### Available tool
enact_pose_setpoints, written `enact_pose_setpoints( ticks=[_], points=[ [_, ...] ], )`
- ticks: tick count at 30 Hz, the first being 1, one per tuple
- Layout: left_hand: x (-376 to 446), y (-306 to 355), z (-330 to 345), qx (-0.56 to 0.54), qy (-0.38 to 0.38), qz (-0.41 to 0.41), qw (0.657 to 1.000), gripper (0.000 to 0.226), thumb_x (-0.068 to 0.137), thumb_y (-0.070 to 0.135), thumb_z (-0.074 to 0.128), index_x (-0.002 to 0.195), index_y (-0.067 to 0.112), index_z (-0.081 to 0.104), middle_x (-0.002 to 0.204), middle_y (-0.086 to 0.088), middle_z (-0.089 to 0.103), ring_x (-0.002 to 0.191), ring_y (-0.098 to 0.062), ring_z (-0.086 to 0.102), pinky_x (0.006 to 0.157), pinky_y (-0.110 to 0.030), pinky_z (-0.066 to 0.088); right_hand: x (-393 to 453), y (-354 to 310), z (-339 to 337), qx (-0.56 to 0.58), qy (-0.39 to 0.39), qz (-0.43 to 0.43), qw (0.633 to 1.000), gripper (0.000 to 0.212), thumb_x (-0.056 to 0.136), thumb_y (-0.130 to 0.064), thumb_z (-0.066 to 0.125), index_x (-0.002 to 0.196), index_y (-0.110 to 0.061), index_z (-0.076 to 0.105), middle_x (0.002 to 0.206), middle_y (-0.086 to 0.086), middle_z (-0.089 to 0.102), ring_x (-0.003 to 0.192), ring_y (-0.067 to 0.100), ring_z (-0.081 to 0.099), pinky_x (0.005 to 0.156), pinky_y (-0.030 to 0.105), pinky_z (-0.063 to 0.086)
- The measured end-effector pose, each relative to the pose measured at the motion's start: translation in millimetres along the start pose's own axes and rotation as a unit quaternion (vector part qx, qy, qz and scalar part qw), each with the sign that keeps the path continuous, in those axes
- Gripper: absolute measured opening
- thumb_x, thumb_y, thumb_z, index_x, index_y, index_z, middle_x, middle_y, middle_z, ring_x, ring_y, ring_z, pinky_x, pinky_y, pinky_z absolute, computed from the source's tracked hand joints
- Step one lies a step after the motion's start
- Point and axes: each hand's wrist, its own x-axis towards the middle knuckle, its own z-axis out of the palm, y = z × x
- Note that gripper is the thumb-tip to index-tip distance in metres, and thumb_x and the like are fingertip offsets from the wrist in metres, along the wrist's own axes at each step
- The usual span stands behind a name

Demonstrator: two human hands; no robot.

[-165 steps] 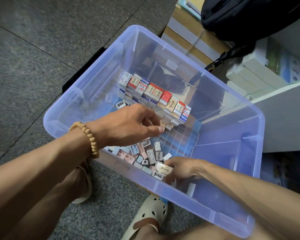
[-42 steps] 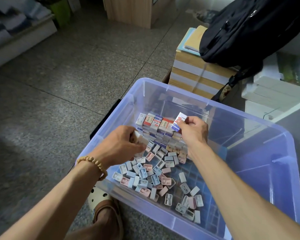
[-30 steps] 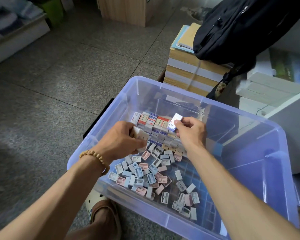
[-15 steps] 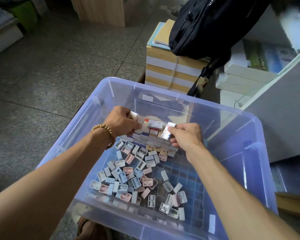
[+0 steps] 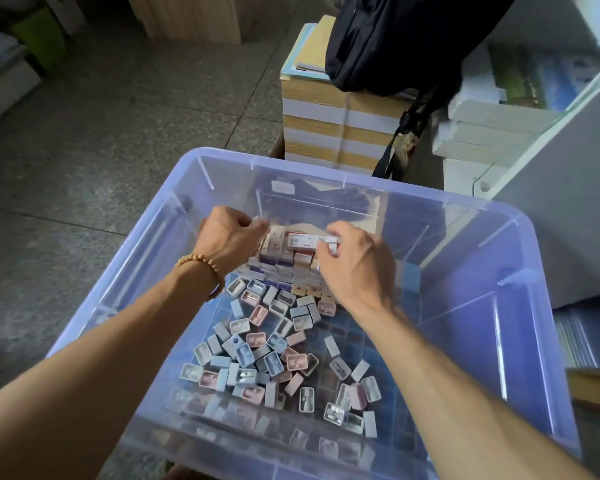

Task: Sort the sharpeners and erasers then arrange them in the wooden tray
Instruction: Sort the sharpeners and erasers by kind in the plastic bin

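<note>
Both my hands are inside a clear blue plastic bin [image 5: 520, 306]. At its far side stands a stack of boxed erasers [image 5: 284, 261] in rows. My right hand [image 5: 354, 268] pinches an eraser [image 5: 330, 241] at the top right of the stack. Curled at the stack's top left, my left hand [image 5: 229, 240], with a bead bracelet on the wrist, touches the erasers; what it holds is hidden. Several loose pastel sharpeners [image 5: 274, 355] lie scattered on the bin floor nearer to me. I cannot pick out a wooden tray.
A black backpack [image 5: 395, 43] rests on a stack of bound paper [image 5: 329, 126] just behind the bin. White boxes [image 5: 492, 126] and a grey cabinet side [image 5: 568, 209] are at the right. Tiled floor [image 5: 101, 133] lies to the left.
My right hand carried an eraser from the sharpener pile up to the stack's top right. My left hand moved up to the stack's top left. The view tilted lower.
</note>
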Motion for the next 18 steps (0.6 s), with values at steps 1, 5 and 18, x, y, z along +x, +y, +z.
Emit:
enact_pose_setpoints(
  ticks=[1, 5, 18],
  points=[
    [0.2, -0.2, -1.2, -0.004, -0.002, -0.018, 1.000, 0.036, 0.092, 0.031, 0.060, 0.074, 0.002, 0.071, 0.068, -0.012, 0.067, 0.060, -0.022, 0.058, 0.068, -0.036, 0.057, 1.0, -4.0, 0.0, -0.020, -0.023, -0.033, 0.999, 0.024, 0.097, -0.025, 0.061, 0.116, -0.015, 0.070, 0.084, 0.000, 0.072, 0.062, 0.010, 0.055, 0.054, 0.017, 0.042],
    [10.0, -4.2, -2.1, -0.010, -0.028, -0.044, 0.999, 0.028, 0.098, 0.029, 0.054, 0.078, 0.015, 0.069, 0.069, 0.000, 0.063, 0.061, -0.010, 0.051, 0.053, -0.023, 0.042, 6.9, -9.8, -1.1, -0.058, -0.075, -0.058, 0.994, 0.019, 0.099, -0.020, 0.057, 0.115, -0.015, 0.067, 0.089, -0.005, 0.066, 0.058, 0.003, 0.042, 0.040, 0.010, 0.029],
    [6.5, -22.6, -10.3, 0.157, -0.059, 0.216, 0.962, 0.030, 0.077, 0.013, 0.079, 0.105, 0.010, 0.067, 0.095, -0.002, 0.061, 0.083, -0.019, 0.060, 0.067, -0.023, 0.049, 3.8, -14.3, 9.8, -0.036, -0.056, -0.043, 0.997, 0.026, 0.092, -0.046, 0.067, 0.087, -0.021, 0.059, 0.081, -0.009, 0.056, 0.066, 0.008, 0.051, 0.045, 0.012, 0.023]
  ],
)
